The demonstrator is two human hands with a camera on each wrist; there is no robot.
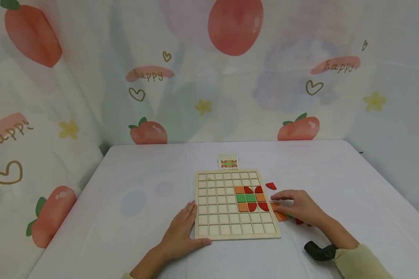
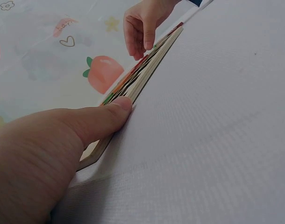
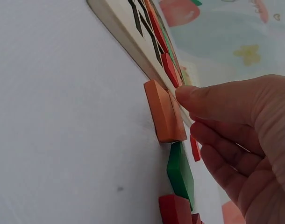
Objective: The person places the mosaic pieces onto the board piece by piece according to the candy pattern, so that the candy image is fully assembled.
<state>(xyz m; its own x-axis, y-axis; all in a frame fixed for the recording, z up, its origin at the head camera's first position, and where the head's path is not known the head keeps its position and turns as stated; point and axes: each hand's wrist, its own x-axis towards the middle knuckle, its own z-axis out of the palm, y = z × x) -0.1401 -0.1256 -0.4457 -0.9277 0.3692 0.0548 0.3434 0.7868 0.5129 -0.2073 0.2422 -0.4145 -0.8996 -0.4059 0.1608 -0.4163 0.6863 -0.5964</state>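
A square wooden grid board (image 1: 220, 209) lies on the table with orange, green and red tiles set in its right-hand cells. My left hand (image 1: 181, 234) rests at the board's front-left corner, fingers straight along its left side and thumb on the front edge. Beside the board's right edge, my right hand (image 1: 302, 205) hovers low over loose orange tiles (image 1: 281, 216), fingers slightly bent. In the right wrist view its thumb is close to an orange tile (image 3: 163, 114); whether they touch I cannot tell. No tile shows between its fingers.
A small pattern card (image 1: 228, 162) stands behind the board. One red quarter-round tile (image 1: 271, 186) lies right of the board. Nearer the right wrist are a green tile (image 3: 181, 170) and a red tile (image 3: 175, 209). A black curved object (image 1: 319, 251) sits by the right forearm.
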